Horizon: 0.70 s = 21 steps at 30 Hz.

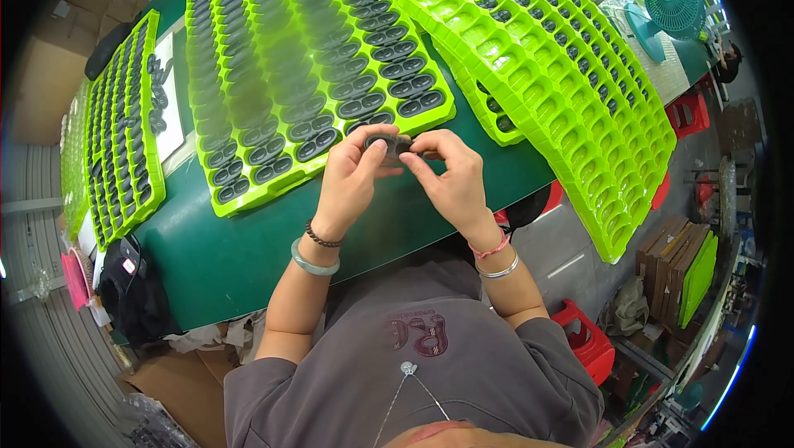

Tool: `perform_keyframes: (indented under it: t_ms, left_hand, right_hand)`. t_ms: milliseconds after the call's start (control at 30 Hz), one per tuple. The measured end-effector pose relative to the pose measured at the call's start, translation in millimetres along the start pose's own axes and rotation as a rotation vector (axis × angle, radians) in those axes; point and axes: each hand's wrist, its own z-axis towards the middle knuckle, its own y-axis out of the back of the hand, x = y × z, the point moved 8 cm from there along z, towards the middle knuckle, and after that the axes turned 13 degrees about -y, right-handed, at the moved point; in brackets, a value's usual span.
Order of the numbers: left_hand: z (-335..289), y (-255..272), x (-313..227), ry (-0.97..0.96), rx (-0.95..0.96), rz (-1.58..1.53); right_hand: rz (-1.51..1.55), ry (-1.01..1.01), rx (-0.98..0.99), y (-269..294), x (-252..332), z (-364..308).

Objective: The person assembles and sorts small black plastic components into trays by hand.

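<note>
Over the near edge of the middle tray, I hold a small dark oval part (387, 148) up between both hands. My left hand (351, 173) has its fingers and thumb closed round one end. The thumb and index finger of my right hand (453, 173) pinch the other end, partly covering it. Just beyond lies a bright green tray (285, 184), filled with rows of similar black oval pieces, each with two recesses. Some of its middle rows look smeared, so their detail is unclear.
Another green tray (539, 135), partly filled, lies tilted over more trays at right and overhangs the table (227, 270). A narrower-looking green tray (153, 196) stands at left. A teal fan (672, 3), red stool (589, 344) and black bag-like item (132, 299) surround the table.
</note>
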Motion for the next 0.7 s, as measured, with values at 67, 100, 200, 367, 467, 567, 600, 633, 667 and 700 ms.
perform_keyframes:
  t_ms: [67,100,200,367,467,567,600,633,667,700]
  left_hand:
    - [-2,-3,-1,0.013,0.003,0.082]
    - [-2,-5,-2,0.008,0.029,0.125]
    - [-6,-3,-1,0.023,0.078,0.275]
    - [-5,4,-9,-0.114,0.089,0.534]
    - [-2,4,-11,-0.137,0.074,0.566]
    - [-2,5,-15,-0.142,0.059,0.61]
    - [-2,7,-14,-0.134,0.054,0.627]
    - [-3,8,-14,-0.137,0.037,0.632]
    - [-4,8,-16,-0.155,0.008,0.618]
    - [-4,10,-18,-0.179,-0.028,0.606]
  right_hand:
    - [0.14,-0.147,0.001,1,-15,3]
    - [0.2,-0.188,0.041,-1,-21,5]
    - [0.238,-0.154,0.041,3,-23,7]
    - [-0.138,0.004,0.101,2,-4,6]
    - [-0.171,0.001,0.1,-1,-4,9]
    - [-0.238,0.066,0.069,-4,2,9]
    - [-0.234,0.075,0.08,-6,3,11]
    - [-0.233,0.089,0.068,-6,5,12]
    - [-0.23,0.105,0.057,-6,7,14]
    - [-0.223,0.126,0.076,-7,9,15]
